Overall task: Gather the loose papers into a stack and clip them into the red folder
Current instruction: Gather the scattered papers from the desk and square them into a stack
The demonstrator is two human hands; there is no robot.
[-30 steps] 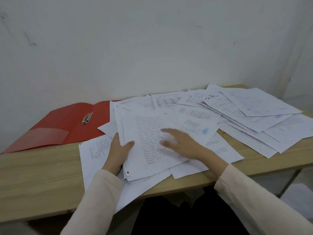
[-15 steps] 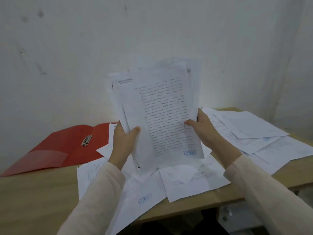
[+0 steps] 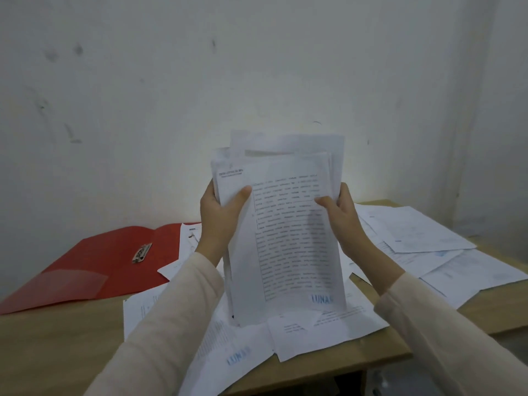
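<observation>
The stack [image 3: 288, 232] is upright, its lower edge on the loose papers [image 3: 328, 330] covering the table [image 3: 51, 347]. The left hand [image 3: 220, 212] grips the stack's left edge, thumb across the front sheet, fingers behind. The right hand [image 3: 340, 212] grips the right edge the same way. The sheet tops are uneven. The folder [image 3: 94, 270] lies open and flat at left, well apart from the stack, with its clip [image 3: 142, 252] on the inner face. More papers overlap the folder's right edge.
</observation>
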